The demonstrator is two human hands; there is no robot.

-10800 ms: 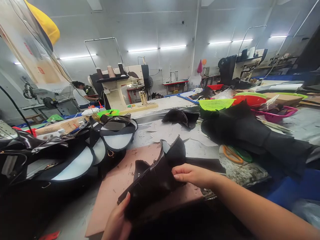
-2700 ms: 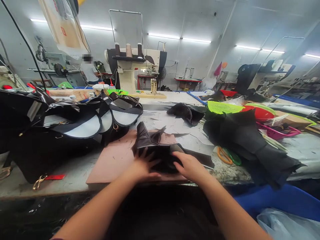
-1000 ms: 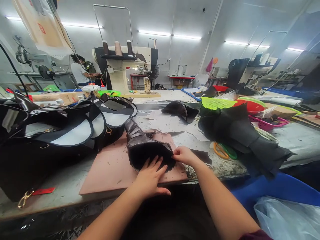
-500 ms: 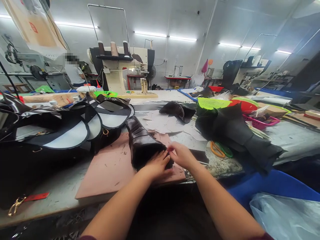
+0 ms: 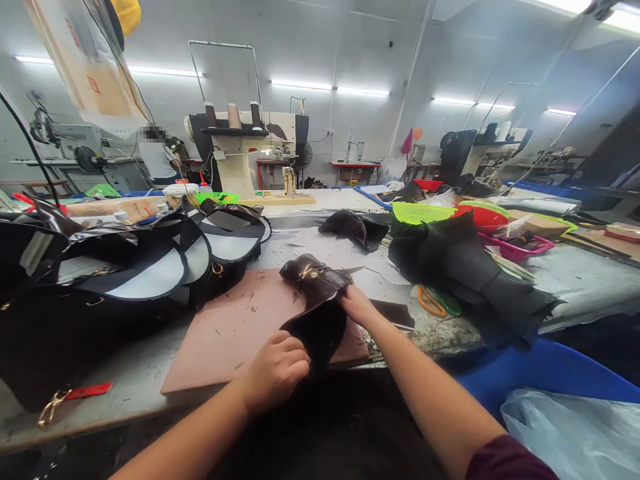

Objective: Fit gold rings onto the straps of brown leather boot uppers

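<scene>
A glossy dark leather boot upper (image 5: pixel 325 290) with gold hardware lies tilted over a pink board (image 5: pixel 225 333), its wide opening facing me. My left hand (image 5: pixel 281 368) is closed, gripping the opening's near left edge. At the right side of the upper, my right hand (image 5: pixel 357 305) is closed around the leather, its fingertips partly hidden. Just right of that hand, a dark flat strip (image 5: pixel 393 313) lies on the table. Orange-handled scissors (image 5: pixel 431 301) rest farther right, next to a green handle (image 5: pixel 453 307).
Overlapping dark leather pieces with white lining (image 5: pixel 150 273) fill the left side. A stack of black material (image 5: pixel 465 273) hangs over the right table edge, above a blue bin (image 5: pixel 500 373). A sewing machine (image 5: pixel 233 160) stands behind. Gold clasps (image 5: pixel 53 407) lie front left.
The upper has been turned, so its gold hardware now shows. My left hand has moved left and nearer, closing on the opening's edge. My right hand stays on the right side.
</scene>
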